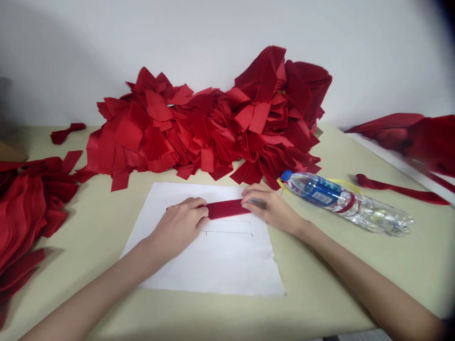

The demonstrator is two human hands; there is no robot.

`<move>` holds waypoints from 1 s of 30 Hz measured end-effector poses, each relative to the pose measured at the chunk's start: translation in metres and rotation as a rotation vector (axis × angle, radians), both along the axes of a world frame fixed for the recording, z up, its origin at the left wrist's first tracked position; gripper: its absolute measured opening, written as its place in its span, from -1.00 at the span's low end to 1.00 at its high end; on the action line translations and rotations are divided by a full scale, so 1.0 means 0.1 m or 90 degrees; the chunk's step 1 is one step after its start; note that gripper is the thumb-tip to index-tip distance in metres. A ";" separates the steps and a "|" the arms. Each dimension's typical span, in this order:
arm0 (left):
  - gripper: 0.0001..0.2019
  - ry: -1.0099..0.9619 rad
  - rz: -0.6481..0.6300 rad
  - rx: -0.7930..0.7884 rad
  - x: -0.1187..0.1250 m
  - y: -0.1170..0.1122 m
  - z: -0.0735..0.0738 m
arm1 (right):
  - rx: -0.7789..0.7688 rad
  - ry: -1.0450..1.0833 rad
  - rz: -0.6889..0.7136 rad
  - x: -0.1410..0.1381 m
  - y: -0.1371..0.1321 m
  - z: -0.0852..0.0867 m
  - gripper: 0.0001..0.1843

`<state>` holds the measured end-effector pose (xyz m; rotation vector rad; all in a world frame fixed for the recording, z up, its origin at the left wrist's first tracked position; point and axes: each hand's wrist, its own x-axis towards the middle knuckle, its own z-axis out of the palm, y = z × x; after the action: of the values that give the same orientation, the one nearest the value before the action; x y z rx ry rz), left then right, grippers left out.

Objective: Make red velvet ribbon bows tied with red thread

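Flat, rectangular red fabric strip (226, 209) lies between my left hand (181, 221), grasping left part, and right hand (273, 207), pinching right end.

A clear plastic bottle (373, 219) with a blue cap (286, 175) and a blue label (323, 190) lies on its side on the pale desk (320, 293), a red band (348, 203) around it and a yellow strip (346, 183) just behind. At the back rises a white wall (177, 38).
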<state>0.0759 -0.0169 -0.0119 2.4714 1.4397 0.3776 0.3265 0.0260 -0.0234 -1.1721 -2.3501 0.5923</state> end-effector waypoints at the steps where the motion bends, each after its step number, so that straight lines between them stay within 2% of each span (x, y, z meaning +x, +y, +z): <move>1: -0.72 -0.003 0.008 -0.012 0.01 0.00 0.02 | -0.015 0.013 0.007 0.01 0.02 0.01 -0.84; 5: -0.75 -0.049 0.009 -0.113 -0.01 0.09 0.12 | -0.048 0.058 0.021 0.05 0.07 0.01 -0.87; 8: -0.78 -0.081 -0.028 -0.231 -0.06 0.28 0.21 | -0.045 0.064 0.018 0.06 0.07 -0.01 -0.88; 12: -0.86 -0.045 -0.077 -0.350 -0.09 0.61 0.25 | -0.049 0.066 0.014 0.05 0.06 -0.01 -0.89; 15: -0.87 -0.007 -0.095 -0.407 -0.04 0.76 0.25 | -0.059 0.059 0.011 0.03 0.06 0.01 -0.88; 21: -0.88 0.074 -0.053 -0.404 0.10 0.75 0.29 | -0.061 0.012 0.023 0.00 0.09 0.16 -0.88; 25: -0.89 0.100 -0.042 -0.396 0.13 0.73 0.30 | 0.011 0.030 0.006 -0.11 0.08 0.29 -0.85; 30: -0.91 0.099 -0.048 -0.358 0.11 0.70 0.24 | 0.036 -0.008 0.127 -0.44 0.03 0.26 -0.84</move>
<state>0.0873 0.0534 0.0125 2.1131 1.2790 -0.2168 0.2820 0.0286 0.0029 -0.9252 -2.4962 0.5812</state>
